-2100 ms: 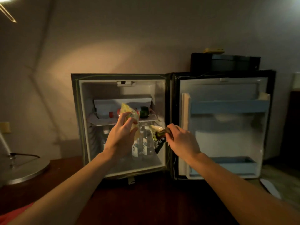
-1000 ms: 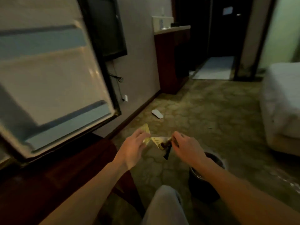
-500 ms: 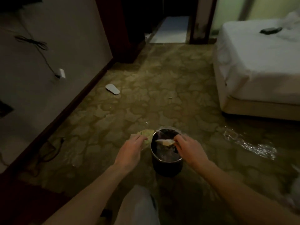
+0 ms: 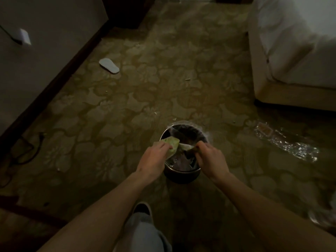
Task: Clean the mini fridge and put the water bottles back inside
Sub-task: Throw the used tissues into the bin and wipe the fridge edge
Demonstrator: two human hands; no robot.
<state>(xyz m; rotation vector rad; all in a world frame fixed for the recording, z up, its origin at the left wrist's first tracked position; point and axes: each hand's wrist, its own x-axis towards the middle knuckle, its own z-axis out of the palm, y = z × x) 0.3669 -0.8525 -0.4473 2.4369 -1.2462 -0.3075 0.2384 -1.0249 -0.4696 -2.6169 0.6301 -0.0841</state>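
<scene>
Both wrappers moved over the bin [image 4: 181, 176] now: left hand [image 4: 154, 159] pinching green wrapper [image 4: 172, 145], right hand [image 4: 211, 159] pinching dark wrapper [image 4: 187, 149]. Fridge junk nearly binned.

Left hand [image 4: 154, 157]: we hold it forward, palm down, fingers curled and pinching a wrapper.
Right hand [image 4: 211, 157]: level with the left, fingers curled in a pinch as well.
Forearms: both bare, reaching forward and converging.

Bin [image 4: 181, 176] on carpet [image 4: 145, 88] just beyond both hands, slipper [image 4: 109, 65] far left by wall, bed [image 4: 291, 51] far right.
</scene>
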